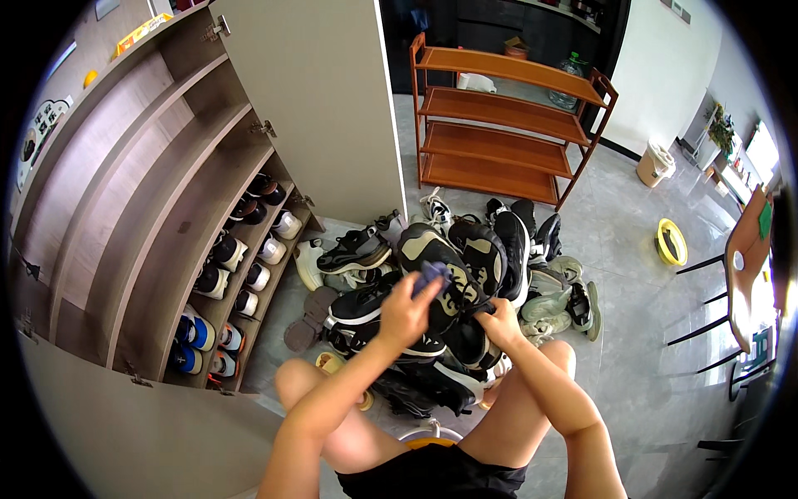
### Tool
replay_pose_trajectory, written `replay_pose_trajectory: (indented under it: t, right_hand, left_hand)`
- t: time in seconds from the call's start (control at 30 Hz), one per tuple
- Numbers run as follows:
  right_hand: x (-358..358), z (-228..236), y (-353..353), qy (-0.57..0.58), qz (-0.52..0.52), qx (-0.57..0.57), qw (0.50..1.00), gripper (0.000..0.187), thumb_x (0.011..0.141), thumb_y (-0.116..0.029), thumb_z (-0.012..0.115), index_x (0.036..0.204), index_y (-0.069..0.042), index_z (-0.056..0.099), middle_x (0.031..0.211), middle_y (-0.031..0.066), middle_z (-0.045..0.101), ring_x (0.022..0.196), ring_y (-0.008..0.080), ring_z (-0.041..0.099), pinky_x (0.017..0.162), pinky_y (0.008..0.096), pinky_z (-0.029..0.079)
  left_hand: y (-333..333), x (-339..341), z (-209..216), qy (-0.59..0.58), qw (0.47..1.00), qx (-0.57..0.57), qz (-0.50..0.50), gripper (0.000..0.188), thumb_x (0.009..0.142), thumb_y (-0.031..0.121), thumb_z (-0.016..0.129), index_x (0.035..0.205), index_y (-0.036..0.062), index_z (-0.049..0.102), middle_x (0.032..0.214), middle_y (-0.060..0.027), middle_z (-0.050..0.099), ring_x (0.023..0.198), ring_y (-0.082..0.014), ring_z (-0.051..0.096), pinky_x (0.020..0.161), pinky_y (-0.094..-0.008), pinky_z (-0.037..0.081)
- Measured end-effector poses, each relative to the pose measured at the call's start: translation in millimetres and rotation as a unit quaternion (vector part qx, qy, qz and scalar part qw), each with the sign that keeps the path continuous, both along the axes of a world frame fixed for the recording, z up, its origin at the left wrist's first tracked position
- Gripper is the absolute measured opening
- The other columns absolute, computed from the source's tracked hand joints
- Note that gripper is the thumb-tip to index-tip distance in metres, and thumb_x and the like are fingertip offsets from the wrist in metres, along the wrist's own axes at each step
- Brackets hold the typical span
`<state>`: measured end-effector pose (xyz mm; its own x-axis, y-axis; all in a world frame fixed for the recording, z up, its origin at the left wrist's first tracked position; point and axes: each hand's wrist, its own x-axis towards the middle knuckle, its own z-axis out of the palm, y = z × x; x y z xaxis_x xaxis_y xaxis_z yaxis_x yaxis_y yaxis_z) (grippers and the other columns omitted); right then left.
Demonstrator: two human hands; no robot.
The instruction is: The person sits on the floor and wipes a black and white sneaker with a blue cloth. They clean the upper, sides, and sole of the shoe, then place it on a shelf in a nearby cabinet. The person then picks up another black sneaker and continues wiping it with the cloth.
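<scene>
My left hand (pixel 405 313) is closed around a bunched dark purple-blue cloth (pixel 434 273), which lies against a black sneaker with beige patches (pixel 422 246). At the near end of this sneaker, my right hand (pixel 500 324) grips its black edge; the fingertips are partly hidden. A second black-and-beige sneaker (pixel 485 246) sits just to the right of it. Beneath and around both hands is a heap of shoes, including a black sneaker with a white sole (pixel 357 306) and a grey-black one (pixel 356 251).
An open shoe cabinet (pixel 137 200) on the left has shoes along its lower shelves, and its door (pixel 312 108) stands out beside the heap. Behind is a brown shoe rack (pixel 499 108). A yellow basin (pixel 672 242), a bin (pixel 656 165) and a table (pixel 746 266) are to the right.
</scene>
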<state>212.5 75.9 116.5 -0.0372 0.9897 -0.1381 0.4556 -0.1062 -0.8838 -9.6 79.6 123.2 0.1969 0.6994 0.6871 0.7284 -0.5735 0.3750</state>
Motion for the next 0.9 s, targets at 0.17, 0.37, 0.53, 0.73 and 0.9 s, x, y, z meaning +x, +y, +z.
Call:
replay_pose_trajectory:
  t: [0.17, 0.37, 0.53, 0.73, 0.9]
  right_hand:
    - [1.4, 4.1, -2.7, -0.034, 0.004, 0.017, 0.999, 0.03, 0.071, -0.022, 0.066, 0.086, 0.004, 0.068, 0.074, 0.0255, 0.065, 0.074, 0.039, 0.066, 0.07, 0.0422, 0.05]
    - [-12.4, 21.8, -17.1, -0.077, 0.076, 0.068, 0.992, 0.032, 0.07, -0.024, 0.067, 0.096, -0.005, 0.071, 0.074, 0.022, 0.065, 0.078, 0.0371, 0.066, 0.072, 0.0422, 0.051]
    - [-15.6, 18.1, -15.5, -0.186, 0.078, 0.15, 0.968, 0.038, 0.066, -0.023, 0.068, 0.103, -0.012, 0.071, 0.081, 0.0188, 0.068, 0.081, 0.0343, 0.067, 0.074, 0.0416, 0.053]
    - [-16.0, 16.4, -14.1, -0.27, 0.101, 0.148, 0.946, 0.039, 0.06, -0.019, 0.067, 0.097, -0.006, 0.069, 0.078, 0.0159, 0.067, 0.077, 0.0344, 0.066, 0.072, 0.0413, 0.053]
    - [-15.0, 10.1, -12.7, -0.284, 0.104, 0.28, 0.911, 0.045, 0.056, -0.017, 0.068, 0.099, -0.004, 0.066, 0.075, 0.0117, 0.065, 0.075, 0.0303, 0.064, 0.067, 0.04, 0.051]
  left_hand:
    - [-3.5, -0.9, 5.7, 0.024, 0.995, 0.028, -0.091, 0.05, 0.075, 0.003, 0.061, 0.122, 0.0186, 0.066, 0.111, -0.0163, 0.059, 0.087, -0.0326, 0.064, 0.072, -0.0387, 0.054]
    - [47.2, -59.4, 4.7, -0.014, 0.981, 0.06, 0.182, 0.047, 0.076, 0.004, 0.064, 0.121, 0.0184, 0.065, 0.113, -0.0159, 0.059, 0.092, -0.0354, 0.062, 0.074, -0.0425, 0.052]
    - [34.0, -41.5, 1.2, -0.036, 0.989, 0.027, 0.143, 0.048, 0.079, 0.004, 0.063, 0.125, 0.0177, 0.062, 0.114, -0.0186, 0.058, 0.092, -0.0373, 0.062, 0.076, -0.0424, 0.053]
    - [-19.8, 10.8, 16.4, -0.009, 0.992, -0.023, -0.121, 0.057, 0.068, 0.002, 0.061, 0.122, 0.0196, 0.066, 0.111, -0.0162, 0.059, 0.09, -0.0333, 0.063, 0.072, -0.0388, 0.054]
    - [15.4, -13.0, 12.3, 0.062, 0.996, 0.007, 0.058, 0.039, 0.075, 0.005, 0.063, 0.112, 0.0197, 0.069, 0.106, -0.0135, 0.06, 0.085, -0.0329, 0.062, 0.066, -0.0393, 0.053]
